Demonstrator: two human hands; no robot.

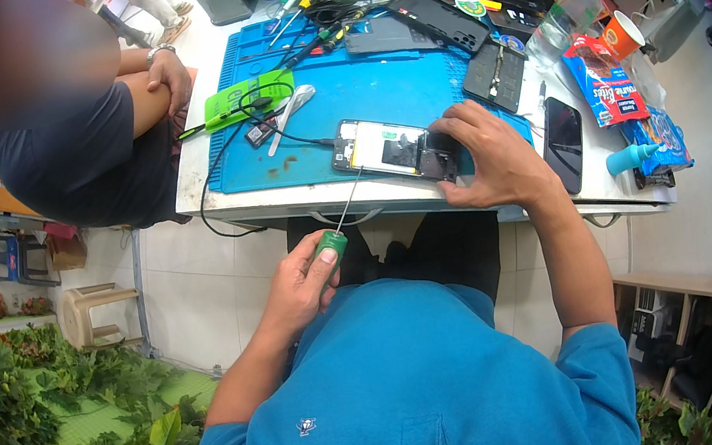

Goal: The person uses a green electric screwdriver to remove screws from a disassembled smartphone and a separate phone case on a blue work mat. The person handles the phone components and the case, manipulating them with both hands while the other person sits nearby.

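Observation:
My left hand (299, 282) grips a green-handled screwdriver (331, 242). Its thin shaft reaches up to the left end of an opened phone (389, 148) lying near the front edge of a blue work mat (356, 95). My right hand (486, 159) clasps the right end of that phone and holds it down on the mat. The phone's back is off, showing a white inner plate and dark parts.
On the mat lie a green card, metal tweezers (290, 109), cables, further screwdrivers and several phone parts (436, 15). A black phone (563, 143), snack packets, a clear bottle (567, 11) and an orange cup stand at the right. Another person (81, 143) sits at the table's left. Plants fill the lower left.

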